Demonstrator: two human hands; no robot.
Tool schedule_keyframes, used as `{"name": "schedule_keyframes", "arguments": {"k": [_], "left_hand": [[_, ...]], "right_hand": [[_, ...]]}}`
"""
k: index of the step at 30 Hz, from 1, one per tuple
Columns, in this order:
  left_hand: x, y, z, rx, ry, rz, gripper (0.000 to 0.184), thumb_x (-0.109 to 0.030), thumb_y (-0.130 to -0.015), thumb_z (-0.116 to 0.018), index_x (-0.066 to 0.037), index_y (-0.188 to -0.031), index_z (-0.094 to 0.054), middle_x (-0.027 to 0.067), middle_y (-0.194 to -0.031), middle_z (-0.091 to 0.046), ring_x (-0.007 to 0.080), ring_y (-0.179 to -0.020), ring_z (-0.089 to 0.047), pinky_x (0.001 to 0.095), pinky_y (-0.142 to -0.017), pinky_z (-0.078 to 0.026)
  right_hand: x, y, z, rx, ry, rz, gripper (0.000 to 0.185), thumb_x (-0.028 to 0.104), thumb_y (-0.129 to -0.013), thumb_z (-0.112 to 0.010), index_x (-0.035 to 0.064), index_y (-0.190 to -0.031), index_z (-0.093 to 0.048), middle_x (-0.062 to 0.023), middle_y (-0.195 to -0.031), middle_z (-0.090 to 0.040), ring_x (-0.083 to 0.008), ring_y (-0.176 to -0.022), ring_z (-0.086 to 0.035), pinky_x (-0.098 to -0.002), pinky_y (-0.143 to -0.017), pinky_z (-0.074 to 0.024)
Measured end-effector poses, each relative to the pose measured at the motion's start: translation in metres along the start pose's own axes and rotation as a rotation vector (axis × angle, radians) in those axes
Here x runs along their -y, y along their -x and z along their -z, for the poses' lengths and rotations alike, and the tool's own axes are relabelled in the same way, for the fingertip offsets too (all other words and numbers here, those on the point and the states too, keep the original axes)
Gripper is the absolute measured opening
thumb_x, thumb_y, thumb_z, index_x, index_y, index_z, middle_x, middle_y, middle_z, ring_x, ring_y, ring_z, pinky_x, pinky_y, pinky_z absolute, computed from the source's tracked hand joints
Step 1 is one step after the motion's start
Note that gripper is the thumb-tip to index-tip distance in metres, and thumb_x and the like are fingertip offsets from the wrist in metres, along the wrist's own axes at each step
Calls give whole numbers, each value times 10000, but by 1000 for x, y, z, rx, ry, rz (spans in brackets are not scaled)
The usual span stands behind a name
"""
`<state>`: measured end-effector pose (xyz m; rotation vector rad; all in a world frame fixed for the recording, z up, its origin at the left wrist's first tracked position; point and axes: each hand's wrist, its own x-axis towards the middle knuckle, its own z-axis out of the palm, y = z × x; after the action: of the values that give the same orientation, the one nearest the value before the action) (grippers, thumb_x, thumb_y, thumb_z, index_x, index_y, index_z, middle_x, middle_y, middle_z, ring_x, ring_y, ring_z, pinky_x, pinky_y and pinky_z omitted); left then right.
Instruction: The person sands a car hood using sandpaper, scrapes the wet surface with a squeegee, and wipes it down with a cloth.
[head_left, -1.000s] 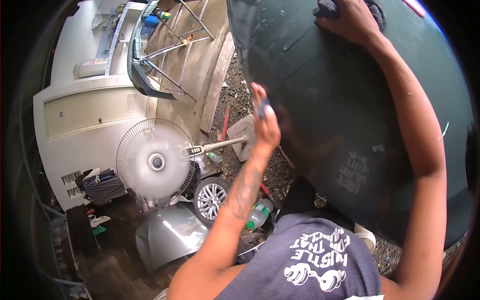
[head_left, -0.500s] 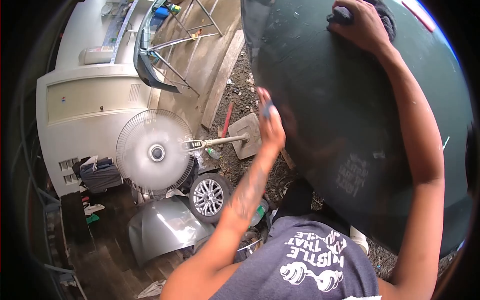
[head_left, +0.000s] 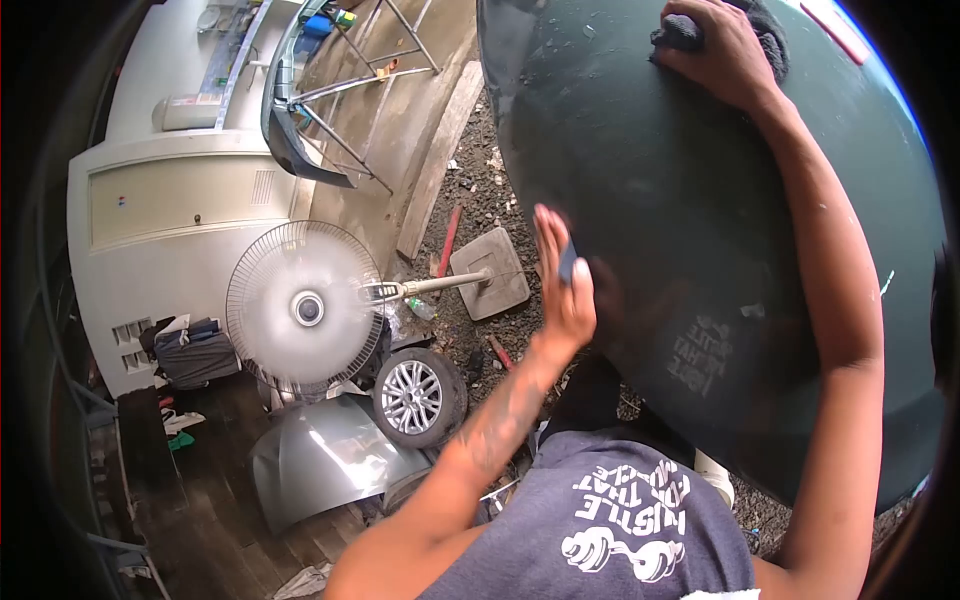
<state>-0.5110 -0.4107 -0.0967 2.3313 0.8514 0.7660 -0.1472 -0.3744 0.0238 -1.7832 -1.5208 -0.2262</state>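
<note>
A large glossy dark green car panel (head_left: 680,200) fills the right half of the view and mirrors the shirt print. My left hand (head_left: 566,280) is pressed against the panel's left edge, fingers together around a small dark blue-grey pad (head_left: 567,262). Higher up, my right hand (head_left: 728,55) rests on the panel with its fingers wrapped round a dark cloth (head_left: 767,35), one bunched end of which sticks out by the thumb. The underside of both held things is hidden.
A spinning fan (head_left: 307,308) on a square base (head_left: 490,274) stands to the left. Below it lie an alloy wheel (head_left: 412,397) and a silver panel (head_left: 335,455). A bumper (head_left: 283,125) rests by a metal frame (head_left: 370,85). A pink-red bar (head_left: 836,32) lies at the top right.
My left hand has moved down along the panel's edge with the pad. My right hand stays on the cloth, appearing slightly lower than a second ago as the view shifted.
</note>
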Motion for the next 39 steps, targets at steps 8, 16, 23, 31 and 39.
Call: {"name": "schedule_keyframes", "arguments": {"k": [8, 16, 23, 31, 39], "left_hand": [[-12, -34, 5, 74, 4, -59, 650, -291, -1067, -234, 75, -1598, -144, 283, -1676, -121, 422, -1569, -74, 512, -1267, -53], [64, -145, 16, 105, -45, -74, 678, -332, -1066, -242, 54, -1608, -112, 314, -1669, -72, 437, -1564, -70, 530, -1263, -48], [-45, -11, -5, 175, -53, -127, 727, -345, -1022, -326, 45, -1610, -153, 316, -1662, -128, 464, -1555, -111, 562, -1251, -96], [-64, -29, -13, 162, -1, -109, 700, -274, -1004, -331, 44, -1608, -174, 309, -1664, -137, 457, -1554, -127, 549, -1256, -101], [29, -171, 0, 22, -104, -158, 632, -261, -1047, -300, 57, -1588, -222, 300, -1655, -179, 443, -1551, -146, 533, -1262, -102]], "right_hand": [[0, -3, -4, 29, 12, 9, 310, 241, -641, -811, 83, -873, -681, -133, -974, -685, -342, -1055, -623, -462, -933, -473], [-2, 1, -5, 67, 23, -35, 337, 257, -638, -809, 90, -903, -685, -129, -969, -687, -346, -1049, -622, -466, -928, -468], [-5, -2, -7, 3, -62, 15, 165, 165, -688, -751, 77, -804, -674, -172, -826, -681, -385, -905, -658, -464, -846, -509], [1, -2, -2, -19, -115, -114, 172, 140, -698, -750, 53, -837, -697, -211, -821, -701, -409, -825, -693, -473, -738, -544], [3, 5, -4, -45, -114, -105, 222, 166, -676, -787, 45, -839, -697, -209, -855, -706, -395, -874, -695, -459, -784, -549]]}}
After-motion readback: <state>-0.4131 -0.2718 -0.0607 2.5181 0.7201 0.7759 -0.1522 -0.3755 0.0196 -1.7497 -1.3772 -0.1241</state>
